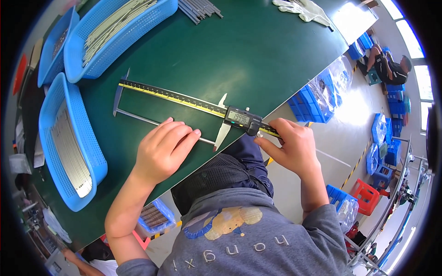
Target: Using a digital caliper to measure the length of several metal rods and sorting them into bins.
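My right hand (292,145) grips the end of a long digital caliper (172,95), its thumb by the thumb roller below the display. The caliper lies slanted over the green table (239,55), with its jaws spread wide. A thin metal rod (140,118) spans the gap from the far-left jaw to the jaw near the table edge. Closed over that rod, toward its near end, is my left hand (163,149); the fingers hide part of the rod. Beside it stands a blue perforated basket (100,158) with a row of similar thin rods (71,149).
Farther back are a blue basket of loose rods (103,59) and a smaller blue basket (46,69). Dark rods (198,10) and a white glove (306,10) lie at the far edge. Blue crates (306,106) and a red stool (366,197) stand right; a person (391,69) sits beyond.
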Motion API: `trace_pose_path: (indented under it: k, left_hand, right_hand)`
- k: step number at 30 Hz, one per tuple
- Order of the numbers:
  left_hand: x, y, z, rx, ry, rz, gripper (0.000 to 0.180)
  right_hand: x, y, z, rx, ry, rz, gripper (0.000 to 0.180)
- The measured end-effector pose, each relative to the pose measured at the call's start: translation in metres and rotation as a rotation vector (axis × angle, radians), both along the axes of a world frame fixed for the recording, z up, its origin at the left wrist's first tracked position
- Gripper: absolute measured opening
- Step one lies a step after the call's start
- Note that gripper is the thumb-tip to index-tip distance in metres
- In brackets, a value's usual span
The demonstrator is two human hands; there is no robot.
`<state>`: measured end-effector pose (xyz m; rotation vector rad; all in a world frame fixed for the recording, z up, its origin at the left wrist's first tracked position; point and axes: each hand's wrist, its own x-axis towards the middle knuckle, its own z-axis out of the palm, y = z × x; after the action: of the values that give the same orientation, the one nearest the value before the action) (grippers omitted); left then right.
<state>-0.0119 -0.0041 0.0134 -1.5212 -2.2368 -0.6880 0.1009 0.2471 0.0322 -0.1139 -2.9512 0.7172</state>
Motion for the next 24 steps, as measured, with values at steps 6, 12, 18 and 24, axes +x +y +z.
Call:
trace_pose_path:
  k: [6,12,18,24]
  left_hand:
    - [-0.001,0.0,0.0,-0.018,0.008,0.0,0.021]
    - [-0.003,-0.001,-0.002,-0.013,-0.006,0.002,0.021]
    - [-0.002,-0.004,-0.001,-0.014,-0.021,-0.003,0.02]
    - [0.002,0.004,-0.007,0.068,-0.05,-0.036,0.018]
  right_hand:
    - [0.0,-0.001,0.0,0.01,0.006,0.0,0.035]
    - [-0.001,-0.001,-0.005,0.013,0.025,-0.006,0.034]
    - [0.001,-0.003,-0.007,-0.023,0.009,0.032,0.033]
    - [0.009,-0.001,-0.004,-0.061,0.021,0.01,0.025]
